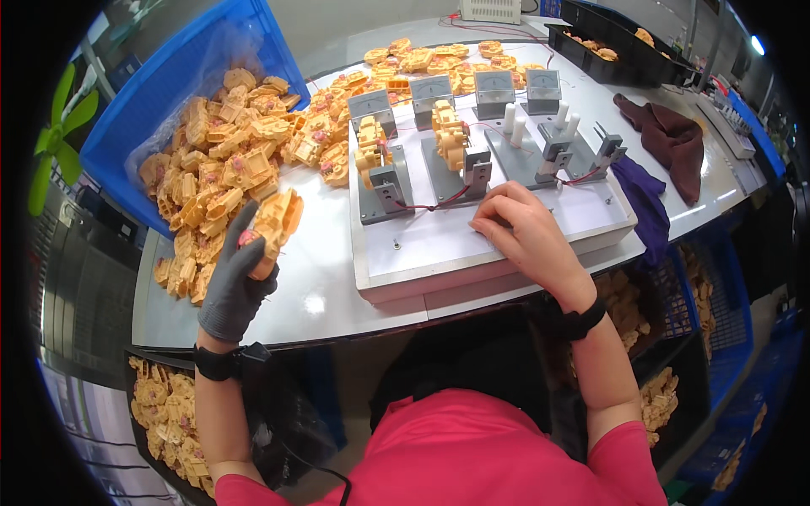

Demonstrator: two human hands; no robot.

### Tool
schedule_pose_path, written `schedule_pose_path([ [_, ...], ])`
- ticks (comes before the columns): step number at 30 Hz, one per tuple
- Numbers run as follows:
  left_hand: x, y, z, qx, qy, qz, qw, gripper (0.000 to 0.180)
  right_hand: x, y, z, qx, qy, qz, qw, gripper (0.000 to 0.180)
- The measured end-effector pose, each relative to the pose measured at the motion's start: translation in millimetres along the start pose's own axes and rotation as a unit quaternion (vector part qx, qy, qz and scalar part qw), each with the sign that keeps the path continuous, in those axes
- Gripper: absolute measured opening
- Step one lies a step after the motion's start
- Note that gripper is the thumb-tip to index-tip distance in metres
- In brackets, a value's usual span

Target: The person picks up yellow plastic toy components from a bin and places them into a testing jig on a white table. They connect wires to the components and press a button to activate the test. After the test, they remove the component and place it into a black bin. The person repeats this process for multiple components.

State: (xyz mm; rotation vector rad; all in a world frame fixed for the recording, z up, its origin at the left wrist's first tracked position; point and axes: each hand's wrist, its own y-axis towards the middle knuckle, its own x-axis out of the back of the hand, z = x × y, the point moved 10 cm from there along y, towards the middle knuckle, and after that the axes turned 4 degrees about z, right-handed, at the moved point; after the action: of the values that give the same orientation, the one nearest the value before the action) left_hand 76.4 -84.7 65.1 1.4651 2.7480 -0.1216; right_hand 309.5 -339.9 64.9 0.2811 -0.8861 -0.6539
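My left hand (234,287), in a grey glove, is closed around a yellow-orange plastic gear housing (280,218) with a pinkish-red piece on it. It holds the housing up beside the large pile of similar housings (228,169). My bare right hand (525,229) hovers at the front of a white test stand (498,274), its fingers curled together with nothing visible in them. Just beyond these fingers stands a grey clamp block (478,170). Two similar housings, one in the left fixture (371,148) and one in the middle fixture (450,135), sit upright on the stand.
Several small meters (432,99) line the stand's back, with thin red wires. A tipped blue crate (126,160) spills housings leftward. Brown cloth (671,143) and purple cloth (643,207) lie at right. Black trays (607,72) stand at the back; bins of parts (173,422) sit below the table.
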Motion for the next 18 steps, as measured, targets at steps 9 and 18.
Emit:
schedule_pose_path([
  [9, -83.0, 3.0, -43.8, 0.025, -0.358, 0.192, 0.913, 0.055, 39.1, -18.4, -5.6, -0.017, 0.102, -0.139, 0.985, 0.009],
  [18, -119.4, 10.5, -52.0, 0.071, -0.373, 0.234, 0.895, 0.057, 102.5, -44.1, -55.2, -0.088, 0.154, -0.295, 0.939, 0.029],
])
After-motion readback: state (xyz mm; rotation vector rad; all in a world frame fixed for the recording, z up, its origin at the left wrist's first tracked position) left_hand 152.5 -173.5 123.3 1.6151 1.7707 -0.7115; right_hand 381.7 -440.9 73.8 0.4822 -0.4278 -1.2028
